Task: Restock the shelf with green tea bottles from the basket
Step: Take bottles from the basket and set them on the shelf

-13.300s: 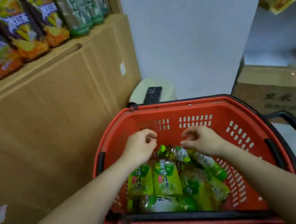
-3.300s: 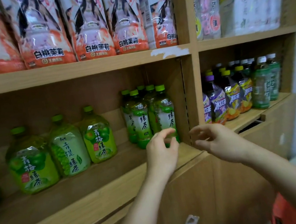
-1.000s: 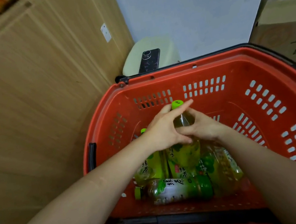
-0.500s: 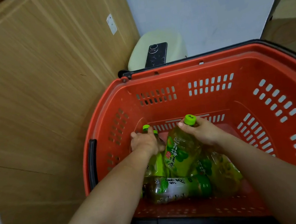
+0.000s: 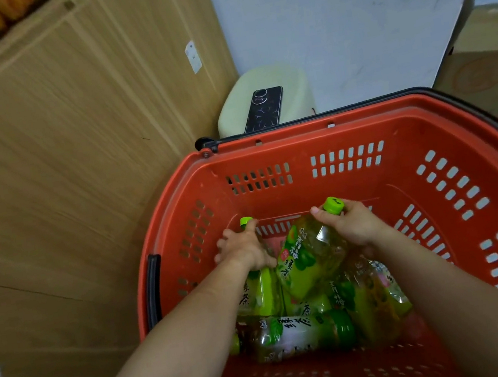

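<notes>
Arms (image 5: 198, 326) outstretched, left hand (image 5: 244, 247), right hand (image 5: 351, 224) clasping bottles (image 5: 311, 260).

One cam only, worn on head: looks steeply down into basket (image 5: 300, 147), close above it, w/ cabinet (image 5: 77, 183) at left.

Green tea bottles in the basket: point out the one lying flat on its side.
The crosswise bottle nearest the person in the basket. The other bottles lean necks-up, and the left hand and right hand each grip one of those.
</notes>
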Tool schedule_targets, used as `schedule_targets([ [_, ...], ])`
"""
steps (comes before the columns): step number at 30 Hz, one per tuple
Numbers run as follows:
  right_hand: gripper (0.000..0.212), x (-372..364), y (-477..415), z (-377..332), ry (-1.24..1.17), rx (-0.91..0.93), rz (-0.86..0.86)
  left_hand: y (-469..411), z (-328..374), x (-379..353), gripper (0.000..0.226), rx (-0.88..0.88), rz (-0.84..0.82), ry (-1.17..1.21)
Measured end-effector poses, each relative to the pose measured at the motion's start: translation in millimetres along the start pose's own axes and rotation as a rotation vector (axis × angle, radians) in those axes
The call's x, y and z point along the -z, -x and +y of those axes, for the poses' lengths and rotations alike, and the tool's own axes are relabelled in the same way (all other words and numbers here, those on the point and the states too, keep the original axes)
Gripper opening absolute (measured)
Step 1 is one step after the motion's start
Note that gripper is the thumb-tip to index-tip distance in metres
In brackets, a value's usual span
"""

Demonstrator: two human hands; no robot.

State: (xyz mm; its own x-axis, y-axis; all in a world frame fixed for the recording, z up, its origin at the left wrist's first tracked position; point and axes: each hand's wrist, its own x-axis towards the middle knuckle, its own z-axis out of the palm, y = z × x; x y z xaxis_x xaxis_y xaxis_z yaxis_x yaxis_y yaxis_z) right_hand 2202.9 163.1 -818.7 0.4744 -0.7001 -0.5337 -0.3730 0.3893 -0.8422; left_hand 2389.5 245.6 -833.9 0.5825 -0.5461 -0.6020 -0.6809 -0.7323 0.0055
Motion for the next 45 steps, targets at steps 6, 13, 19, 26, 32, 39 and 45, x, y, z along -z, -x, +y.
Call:
schedule_targets([
  [6,0.034,6,7,-18,0.093,0.137,0.076,34,-17,-1,0.108,-0.265,0.169,0.092],
  [13,0.032,5,42,-64,0.346,0.323,0.023,90,-23,25,0.102,-0.544,0.321,0.047],
  [19,0.029,2,124,-159,0.318,0.578,0.020,190,-49,92,0.101,-0.649,0.661,0.210],
  [26,0.014,-59,260,-260,-0.188,0.838,-0.144,345,-131,160,0.099,-0.616,1.079,0.380],
  [32,0.011,-160,349,-301,-0.287,0.960,-0.362,450,-233,187,0.097,-0.435,1.366,0.290],
  [39,0.019,-296,395,-317,-0.178,1.023,-0.563,496,-356,177,0.095,-0.112,1.556,0.258],
  [45,0.022,-400,408,-320,-0.029,1.047,-0.687,486,-434,160,0.093,0.182,1.596,0.311],
])
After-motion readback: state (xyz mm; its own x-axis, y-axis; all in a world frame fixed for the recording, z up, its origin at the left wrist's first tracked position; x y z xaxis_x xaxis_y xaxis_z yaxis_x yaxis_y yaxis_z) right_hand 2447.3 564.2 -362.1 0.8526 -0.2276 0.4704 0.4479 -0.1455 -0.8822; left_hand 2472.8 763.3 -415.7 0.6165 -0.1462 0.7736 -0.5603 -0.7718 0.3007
